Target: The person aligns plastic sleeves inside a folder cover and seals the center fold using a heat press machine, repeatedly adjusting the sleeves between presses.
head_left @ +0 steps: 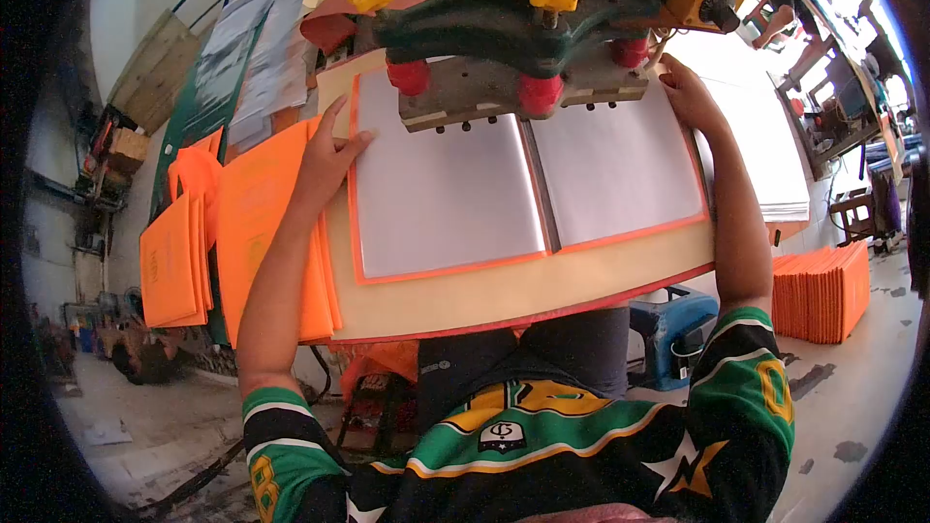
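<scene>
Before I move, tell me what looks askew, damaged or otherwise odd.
The bright orange rectangular folders at the left look untidy: they lie unevenly fanned, and one behind them seems bent or curled. Dark, irregular patches mark the pale grey floor at the right, perhaps stains or wear.

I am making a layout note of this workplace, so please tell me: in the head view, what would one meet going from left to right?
Small orange folders, left hand, open book with pale pages, right hand at its far edge, stack of orange items on the floor.
</scene>
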Demonstrator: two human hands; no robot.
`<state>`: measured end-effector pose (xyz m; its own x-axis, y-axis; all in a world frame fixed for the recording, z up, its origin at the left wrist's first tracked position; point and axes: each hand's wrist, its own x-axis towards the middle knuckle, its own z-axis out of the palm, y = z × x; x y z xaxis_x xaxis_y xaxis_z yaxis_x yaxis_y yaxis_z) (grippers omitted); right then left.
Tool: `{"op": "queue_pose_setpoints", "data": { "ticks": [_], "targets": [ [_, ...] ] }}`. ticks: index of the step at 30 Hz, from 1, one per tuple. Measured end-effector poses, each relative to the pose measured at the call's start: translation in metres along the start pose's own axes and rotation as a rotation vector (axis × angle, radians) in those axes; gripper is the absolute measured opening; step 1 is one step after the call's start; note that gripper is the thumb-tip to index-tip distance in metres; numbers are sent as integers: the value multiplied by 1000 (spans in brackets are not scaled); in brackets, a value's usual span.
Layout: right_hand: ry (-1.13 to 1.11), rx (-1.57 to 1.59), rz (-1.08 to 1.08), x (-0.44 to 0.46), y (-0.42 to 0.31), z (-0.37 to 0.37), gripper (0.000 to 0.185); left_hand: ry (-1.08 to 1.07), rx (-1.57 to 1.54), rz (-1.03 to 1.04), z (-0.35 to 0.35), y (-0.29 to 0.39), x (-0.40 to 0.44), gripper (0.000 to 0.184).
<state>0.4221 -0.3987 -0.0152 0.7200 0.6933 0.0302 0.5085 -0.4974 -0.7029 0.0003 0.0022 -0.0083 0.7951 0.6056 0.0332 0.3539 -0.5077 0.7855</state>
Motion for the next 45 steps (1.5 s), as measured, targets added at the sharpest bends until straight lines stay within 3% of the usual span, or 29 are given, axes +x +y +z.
{"op": "queue_pose_setpoints", "data": {
  "ticks": [8,17,24,29,33,36,38,39,41,45],
  "targets": [
    [27,22,-32,-2,1,1,50,-52,-208,38,0,2,-4,78],
    [-41,18,-74,3,4,1,51,-66,-83,-6,-4,7,-4,72],
    [9,48,-88,4,9,2,50,-40,-180,26,-1,8,-2,73],
    [-35,-64,19,-2,-13,-1,51,37,112,82,-2,8,-5,71],
    [70,-23,-127,9,14,7,51,138,302,4,-6,25,-16,64],
    [70,110,-50,3,11,7,48,258,234,83,-12,26,-19,52],
    [59,77,-28,0,0,6,48,469,108,157,-23,13,-6,38],
    [43,43,7,-2,-2,3,48,473,102,160,-33,14,-5,38],
    [67,41,-58,4,10,4,47,598,-79,255,-58,25,-6,29],
    [47,77,-58,5,14,6,46,606,-354,329,-106,75,-20,32]
  ]
}}
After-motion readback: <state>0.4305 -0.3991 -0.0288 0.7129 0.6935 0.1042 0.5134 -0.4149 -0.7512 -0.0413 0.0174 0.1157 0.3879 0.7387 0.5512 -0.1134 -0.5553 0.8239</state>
